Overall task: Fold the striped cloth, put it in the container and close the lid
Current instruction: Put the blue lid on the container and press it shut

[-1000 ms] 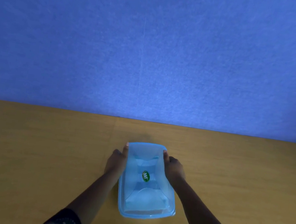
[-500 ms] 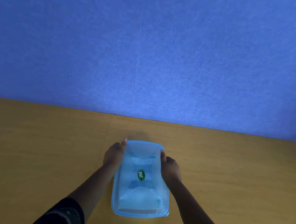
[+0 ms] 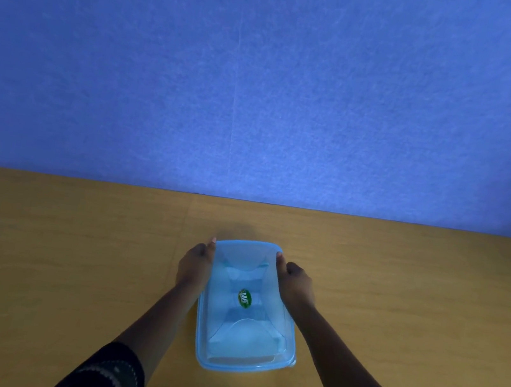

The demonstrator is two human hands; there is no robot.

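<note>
A translucent blue rectangular container (image 3: 286, 362) lies on the wooden table with its lid (image 3: 247, 259) on top; a green oval sticker (image 3: 244, 298) marks the lid's middle. Pale folded cloth (image 3: 244, 339) shows faintly through the lid; its stripes cannot be made out. My left hand (image 3: 194, 265) presses against the container's far left side, fingertips at the lid's corner. On the far right side my right hand (image 3: 296, 283) grips likewise. Both hands hold the container between them.
The wooden table (image 3: 69, 264) stretches wide on both sides of the container. A blue fabric wall (image 3: 265, 78) rises behind the table's far edge. Dark patterned sleeves cover both forearms near the bottom of the view.
The container has shifted a little to the left with both hands still on its far sides. The grip looks the same.
</note>
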